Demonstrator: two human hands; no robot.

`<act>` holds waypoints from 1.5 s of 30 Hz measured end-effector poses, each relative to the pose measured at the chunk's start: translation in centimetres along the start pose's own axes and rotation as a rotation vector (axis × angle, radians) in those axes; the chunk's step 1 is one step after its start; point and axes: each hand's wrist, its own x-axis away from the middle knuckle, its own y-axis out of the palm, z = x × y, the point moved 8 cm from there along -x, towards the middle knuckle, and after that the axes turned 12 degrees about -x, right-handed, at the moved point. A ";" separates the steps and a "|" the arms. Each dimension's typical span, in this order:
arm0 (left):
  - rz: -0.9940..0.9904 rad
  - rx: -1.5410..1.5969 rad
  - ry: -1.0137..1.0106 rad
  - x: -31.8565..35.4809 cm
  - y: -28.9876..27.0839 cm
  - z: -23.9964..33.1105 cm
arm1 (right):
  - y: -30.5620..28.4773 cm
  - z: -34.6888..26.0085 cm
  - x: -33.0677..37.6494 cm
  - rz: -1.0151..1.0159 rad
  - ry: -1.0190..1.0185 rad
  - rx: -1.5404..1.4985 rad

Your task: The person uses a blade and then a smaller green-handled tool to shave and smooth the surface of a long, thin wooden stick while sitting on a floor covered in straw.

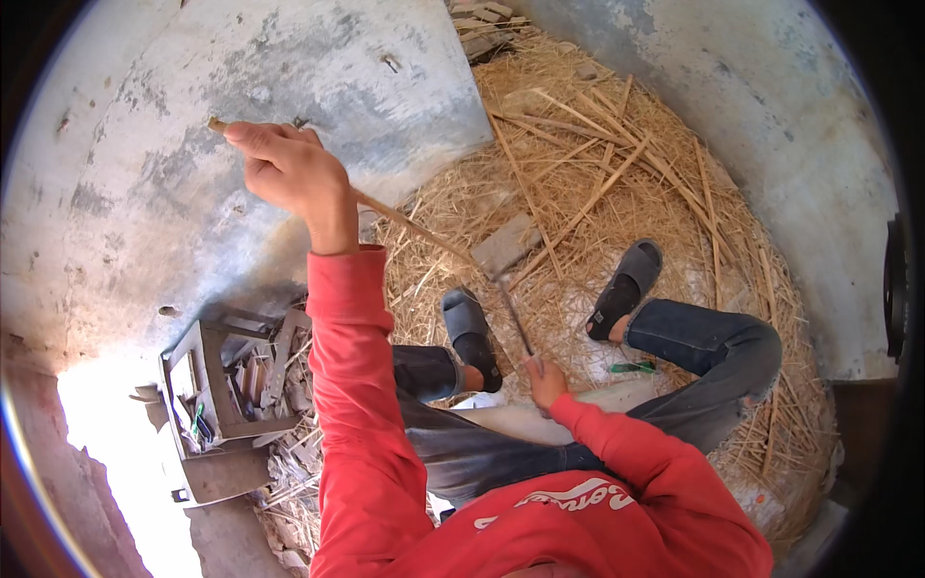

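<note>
Gripping a stick [414,227] near its upper end, left hand [294,178] is raised in front of the wall [164,87]. Stick slants down between hands, over straw [544,72]. Right hand [547,383], low between the legs [482,453], is closed on a thin tool [513,312], whose far end seems to meet the stick's lower end.

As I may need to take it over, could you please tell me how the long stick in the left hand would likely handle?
The stick is probably fairly stiff, since it runs nearly straight beyond the left hand. It looks light for its length, being so thin.
</note>
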 end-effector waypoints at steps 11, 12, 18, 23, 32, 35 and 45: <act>-0.240 0.296 -0.119 2.0 1.6 -2.6 | -6.1 -17.5 -3.5 0.034 -0.251 -0.582; -0.314 0.432 -0.188 2.7 2.3 -3.7 | -6.0 -16.5 -3.5 0.036 -0.249 -0.555; -0.357 0.293 -0.118 11.6 0.4 -11.0 | -4.2 -7.5 -1.4 0.044 0.042 -0.473; -0.173 0.195 -0.043 7.7 0.2 -3.6 | -4.6 -5.6 -0.7 0.078 0.017 -0.405; -0.056 0.003 0.025 6.7 2.4 -5.8 | -2.0 -7.5 -1.9 -0.035 0.056 -0.428; -0.022 -0.082 0.008 7.6 2.8 -8.4 | -1.7 -10.1 -0.4 -0.042 0.263 -0.550; -0.009 -0.028 0.029 6.1 5.5 -9.9 | -4.7 -29.6 -3.5 -0.137 -0.020 -0.761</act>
